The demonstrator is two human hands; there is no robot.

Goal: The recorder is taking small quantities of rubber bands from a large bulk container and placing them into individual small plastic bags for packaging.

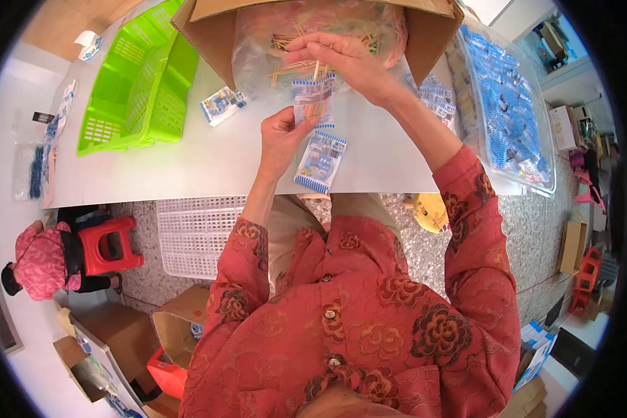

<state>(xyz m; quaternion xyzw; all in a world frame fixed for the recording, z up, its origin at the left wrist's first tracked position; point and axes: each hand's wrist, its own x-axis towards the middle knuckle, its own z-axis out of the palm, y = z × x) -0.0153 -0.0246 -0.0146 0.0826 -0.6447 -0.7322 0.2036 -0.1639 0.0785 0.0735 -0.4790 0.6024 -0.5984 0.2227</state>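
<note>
My left hand (283, 136) pinches the lower part of a small clear packet (313, 90) with blue-striped ends, held upright over the table. Thin coloured sticks show inside it, and one pale stick (317, 70) stands out of its top. Just above, my right hand (345, 59) is held flat, fingers stretched to the left, its palm over the stick's end; whether they touch I cannot tell. Behind it, many loose thin sticks (285, 43) lie in a clear plastic bag (254, 59) inside a tipped cardboard box (205, 42). A similar blue-and-white packet (320, 161) lies below my left hand.
A green plastic basket (134, 111) stands at the left, with another packet (223, 104) beside it. More packets (435, 97) lie right of the box. A clear bin (512, 104) full of blue packets is at the right. At far left, a person (45, 261) is near a red stool (111, 245).
</note>
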